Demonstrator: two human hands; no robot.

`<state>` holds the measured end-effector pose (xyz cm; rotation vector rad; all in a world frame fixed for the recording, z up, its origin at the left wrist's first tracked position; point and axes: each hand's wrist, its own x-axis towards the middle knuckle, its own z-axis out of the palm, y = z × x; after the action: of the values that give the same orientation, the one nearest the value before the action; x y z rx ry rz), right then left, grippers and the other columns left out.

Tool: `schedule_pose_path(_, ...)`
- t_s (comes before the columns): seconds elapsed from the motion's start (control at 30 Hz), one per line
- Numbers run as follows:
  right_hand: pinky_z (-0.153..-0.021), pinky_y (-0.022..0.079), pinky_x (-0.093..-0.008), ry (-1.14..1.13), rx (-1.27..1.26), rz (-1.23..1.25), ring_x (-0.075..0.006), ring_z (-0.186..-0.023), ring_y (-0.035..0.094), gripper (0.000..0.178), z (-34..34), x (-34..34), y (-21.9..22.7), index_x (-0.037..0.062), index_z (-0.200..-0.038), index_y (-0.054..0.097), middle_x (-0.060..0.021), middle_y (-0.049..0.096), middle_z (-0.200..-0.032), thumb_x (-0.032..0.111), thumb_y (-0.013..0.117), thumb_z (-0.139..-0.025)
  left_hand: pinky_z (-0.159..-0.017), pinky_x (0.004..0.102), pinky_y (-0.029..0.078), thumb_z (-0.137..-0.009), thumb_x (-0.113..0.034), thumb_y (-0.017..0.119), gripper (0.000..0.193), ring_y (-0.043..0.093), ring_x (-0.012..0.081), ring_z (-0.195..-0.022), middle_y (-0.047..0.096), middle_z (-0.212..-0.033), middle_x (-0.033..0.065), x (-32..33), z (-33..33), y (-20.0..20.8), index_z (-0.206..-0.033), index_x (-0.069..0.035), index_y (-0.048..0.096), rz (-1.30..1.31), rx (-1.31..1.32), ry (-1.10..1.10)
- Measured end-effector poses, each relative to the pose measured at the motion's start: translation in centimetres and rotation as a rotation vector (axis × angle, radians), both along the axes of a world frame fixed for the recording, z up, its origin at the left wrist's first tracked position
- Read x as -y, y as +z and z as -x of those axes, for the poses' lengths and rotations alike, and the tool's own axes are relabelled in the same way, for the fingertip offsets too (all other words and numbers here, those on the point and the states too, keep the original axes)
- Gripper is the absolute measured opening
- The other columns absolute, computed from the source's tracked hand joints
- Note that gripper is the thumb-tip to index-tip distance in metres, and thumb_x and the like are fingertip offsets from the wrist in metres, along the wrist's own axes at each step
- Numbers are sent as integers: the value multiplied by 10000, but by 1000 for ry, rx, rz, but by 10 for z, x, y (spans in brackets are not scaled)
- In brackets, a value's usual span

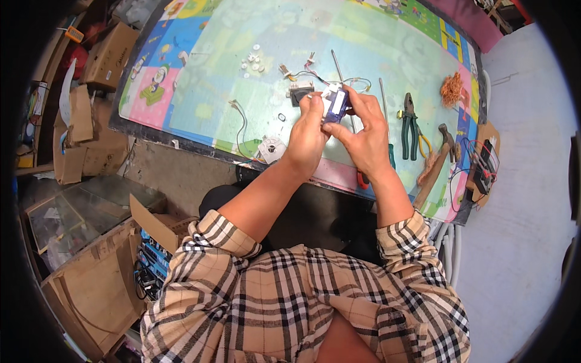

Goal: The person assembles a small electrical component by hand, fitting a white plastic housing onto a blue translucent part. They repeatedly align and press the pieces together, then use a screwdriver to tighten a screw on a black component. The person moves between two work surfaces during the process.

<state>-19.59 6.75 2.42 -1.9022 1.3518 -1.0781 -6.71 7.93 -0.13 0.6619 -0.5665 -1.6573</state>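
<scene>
My left hand [307,136] and my right hand [366,130] meet over the near half of the table. Between their fingertips they hold a small dark-blue and white wired part [336,104], whose exact kind I cannot make out. My left fingers close on its white side, and my right thumb and fingers grip the blue side. Thin wires with white plugs [310,58] lie just beyond it. Close by my left fingertips sits a small silver and black block [301,92]. A white part with a round centre [271,149] lies near the table edge beside my left wrist.
Several small white pieces [252,59] are scattered farther left. On the right lie a screwdriver [382,97], green-handled pliers [410,127], a hammer [446,142], a tangle of copper-coloured wire [451,91] and a black meter [486,166]. Cardboard boxes [91,272] stand on the left.
</scene>
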Motion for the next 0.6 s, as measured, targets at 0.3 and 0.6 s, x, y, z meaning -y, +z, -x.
schedule_pose_path(0.3,-892,482,-357,6,-21,94,-292,-1036,578,744,-2,1,-1,2,-1292,569,-141,583,-1119,128,858,-618,-986,356,415,-1075,-328,217,414,510,187,-1137,497,-1251,101,0,-2,2,-1330,-35,363,39,49,10)
schedule_pose_path(0.6,-858,491,-359,5,26,192,-284,-1022,579,738,-1,2,0,46,-1292,579,-133,583,-1117,93,852,-608,-1008,346,391,-1077,-300,197,399,474,175,-1170,469,-1273,103,-1,3,11,-1362,-49,322,195,65,56)
